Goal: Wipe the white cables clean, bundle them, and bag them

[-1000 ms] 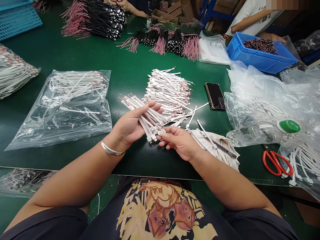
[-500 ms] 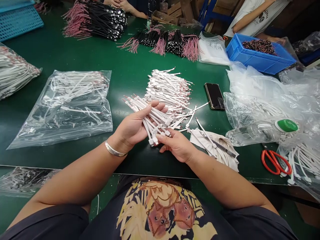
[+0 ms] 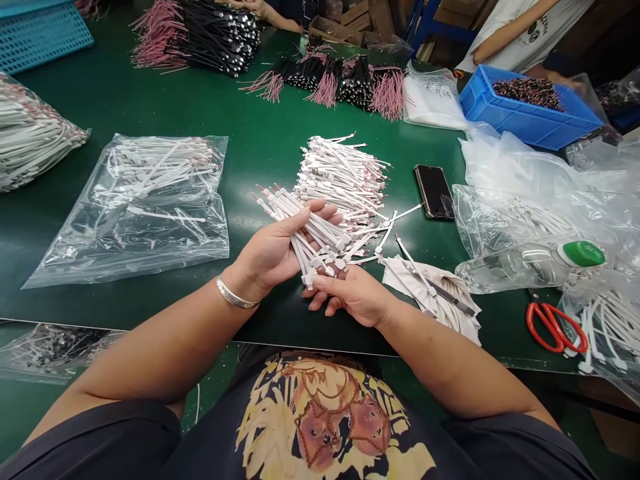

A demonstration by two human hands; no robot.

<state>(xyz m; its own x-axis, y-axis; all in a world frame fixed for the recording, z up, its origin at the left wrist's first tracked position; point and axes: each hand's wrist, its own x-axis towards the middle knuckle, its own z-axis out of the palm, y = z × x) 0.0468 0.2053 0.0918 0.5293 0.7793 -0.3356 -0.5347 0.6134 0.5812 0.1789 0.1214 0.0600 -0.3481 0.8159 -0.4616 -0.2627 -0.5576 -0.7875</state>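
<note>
A bundle of short white cables (image 3: 300,230) lies across the palm of my left hand (image 3: 275,250), whose thumb rests over it. The fingers of my right hand (image 3: 353,293) are at the connector ends of that bundle, thumb against the lowest connectors. Just beyond my hands, a larger pile of white cables (image 3: 343,177) lies on the green table (image 3: 260,133), with a few loose ones at its near right side. A white cloth (image 3: 450,320) with tweezers (image 3: 445,293) and a cable on it is right of my right hand.
A clear bag of white cables (image 3: 150,200) lies left. To the right are a phone (image 3: 434,192), a bottle (image 3: 520,267), red scissors (image 3: 555,327) and plastic bags. Black-and-pink cable bundles (image 3: 215,40), a blue bin (image 3: 530,120) and two people are across the table.
My right fingers have loosened and spread a little at the connector ends. The whole view has shifted slightly; the bundle remains in my left hand.
</note>
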